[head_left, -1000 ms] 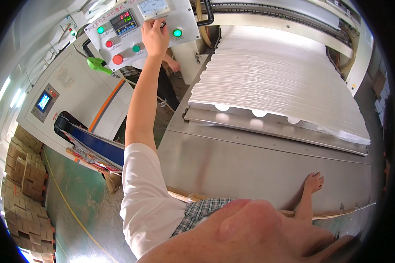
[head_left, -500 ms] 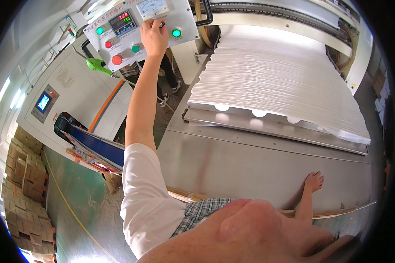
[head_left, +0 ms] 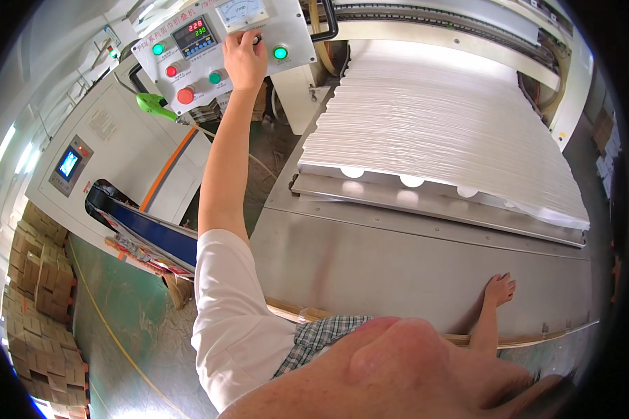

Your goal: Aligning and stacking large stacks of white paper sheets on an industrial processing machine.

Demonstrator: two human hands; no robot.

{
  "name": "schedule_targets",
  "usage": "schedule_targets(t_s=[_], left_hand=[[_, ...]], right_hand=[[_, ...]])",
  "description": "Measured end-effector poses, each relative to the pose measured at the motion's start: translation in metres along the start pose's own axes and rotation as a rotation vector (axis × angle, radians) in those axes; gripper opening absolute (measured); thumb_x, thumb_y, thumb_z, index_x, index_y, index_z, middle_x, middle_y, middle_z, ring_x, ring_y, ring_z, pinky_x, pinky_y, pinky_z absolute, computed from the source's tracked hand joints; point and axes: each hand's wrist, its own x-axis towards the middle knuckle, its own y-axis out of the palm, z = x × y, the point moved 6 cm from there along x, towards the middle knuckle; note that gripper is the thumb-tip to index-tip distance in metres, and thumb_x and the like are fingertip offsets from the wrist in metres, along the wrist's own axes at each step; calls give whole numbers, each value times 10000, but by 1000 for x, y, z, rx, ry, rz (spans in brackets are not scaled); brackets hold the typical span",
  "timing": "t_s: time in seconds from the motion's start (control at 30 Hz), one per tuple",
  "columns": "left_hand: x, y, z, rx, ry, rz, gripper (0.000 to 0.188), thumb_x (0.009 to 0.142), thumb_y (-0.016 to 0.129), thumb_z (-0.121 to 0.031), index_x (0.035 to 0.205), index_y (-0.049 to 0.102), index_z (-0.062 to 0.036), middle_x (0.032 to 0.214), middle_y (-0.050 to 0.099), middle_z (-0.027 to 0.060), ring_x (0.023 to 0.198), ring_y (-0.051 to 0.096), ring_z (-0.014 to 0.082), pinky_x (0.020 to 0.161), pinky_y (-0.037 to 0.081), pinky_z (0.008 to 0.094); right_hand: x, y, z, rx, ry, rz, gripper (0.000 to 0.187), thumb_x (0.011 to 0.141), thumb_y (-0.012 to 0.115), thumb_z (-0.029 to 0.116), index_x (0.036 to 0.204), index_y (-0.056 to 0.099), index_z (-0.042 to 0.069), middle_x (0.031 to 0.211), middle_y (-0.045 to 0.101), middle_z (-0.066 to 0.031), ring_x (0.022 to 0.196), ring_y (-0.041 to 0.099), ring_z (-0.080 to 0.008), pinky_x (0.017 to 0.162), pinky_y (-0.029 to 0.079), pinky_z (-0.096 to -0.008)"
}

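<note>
My left hand [head_left: 246, 61] is raised to a tilted control panel [head_left: 241, 87], its fingers pinching a small black knob [head_left: 257, 40]. Beside that hand are a dial meter [head_left: 242, 10], a digital display [head_left: 195, 33] with red and green digits, and a lit green button [head_left: 280, 53]. Low at the right, my right hand [head_left: 499, 289] rests on a bare steel table [head_left: 391, 269], fingers loosely stretched and holding nothing. Beyond the table lies a wide stack of white folded tissue sheets [head_left: 426, 119], its front edge over a metal plate [head_left: 426, 206] with rounded notches.
A black handle [head_left: 330, 21] juts from the panel's right side, and a green-handled tool [head_left: 155, 105] hangs below its left. A cream machine cabinet [head_left: 112, 140] with a blue conveyor [head_left: 154, 241] stands at left. Stacked cartons [head_left: 45, 335] line the far left floor.
A person's legs and dark shoes, seen behind my left forearm before, are gone from view. The red digits on the display have changed. Both my hands stay in place.
</note>
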Motion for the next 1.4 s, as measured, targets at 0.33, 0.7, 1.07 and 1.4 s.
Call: schedule_targets(t_s=[0.33, 0.7, 1.07, 1.4], left_hand=[[-63, -10, -32, -235, -45, -66, 343, 696, 639, -74, 1009, 505, -31, 985, 495, 160, 951, 466, 335, 793, 406, 391], [-491, 17, -62, 175, -393, 1157, 575, 811, 474, -428, 1274, 372, -103, 1302, 341, 228, 1214, 304, 364, 970, 227, 529], [-488, 2, -56, 107, -412, 966, 432, 772, 538, -365, 1095, 513, -80, 1257, 418, 163, 1207, 328, 318, 958, 245, 511], [-478, 6, -55, 77, -415, 871, 409, 734, 577, -336, 1044, 529, -74, 1173, 473, 146, 1166, 378, 292, 954, 271, 499]], right_hand=[[4, -1, -2, -22, -9, -27, 339, 778, 528, 300, 1073, 540, 134, 1153, 485, -165, 1123, 419, -297, 873, 364, -453], [9, 15, 3, 27, -38, -192, 313, 752, 532, 301, 1011, 552, 126, 1062, 494, -156, 1079, 427, -286, 834, 363, -462], [10, 15, 4, 19, -94, -280, 281, 759, 515, 306, 970, 560, 126, 1061, 495, -152, 1027, 455, -296, 810, 373, -453], [17, 21, 0, -46, -85, -144, 277, 795, 460, 347, 988, 557, 174, 1051, 512, -110, 1005, 476, -299, 792, 382, -474]])
